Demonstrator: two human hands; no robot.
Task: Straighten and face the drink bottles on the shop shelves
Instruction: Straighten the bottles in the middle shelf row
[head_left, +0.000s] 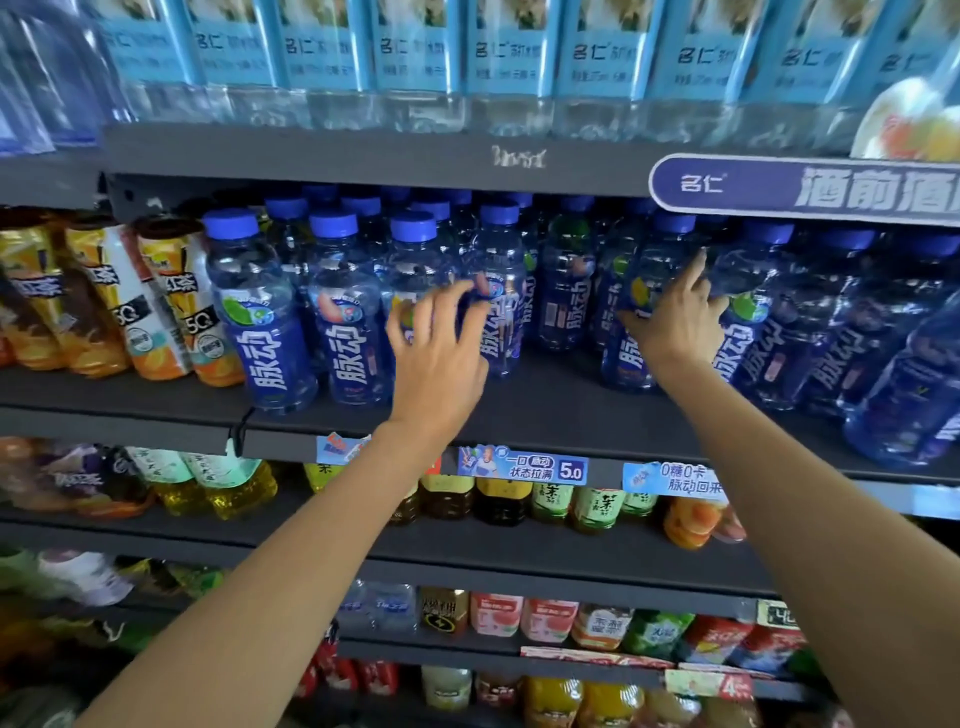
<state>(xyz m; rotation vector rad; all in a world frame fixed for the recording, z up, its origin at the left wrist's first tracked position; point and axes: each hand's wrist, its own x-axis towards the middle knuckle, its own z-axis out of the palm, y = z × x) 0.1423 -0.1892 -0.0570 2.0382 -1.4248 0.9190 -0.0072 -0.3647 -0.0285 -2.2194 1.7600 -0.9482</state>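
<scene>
Glossy clear-blue plastic bottles (260, 312); matt dark shelf (545, 410).

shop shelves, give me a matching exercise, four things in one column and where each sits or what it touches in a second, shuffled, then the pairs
Things:
1. left hand
2. right hand
3. orange tea bottles
4. light blue labelled water bottles

Places:
A. top shelf, above the blue capped bottles
B. fingers spread at a blue bottle near the middle of the shelf
C. far left of the blue bottle shelf, leaning
D. on a blue bottle under the purple sign, forefinger pointing up

Pairs: 1-B, 2-D, 3-C, 4-A
</scene>
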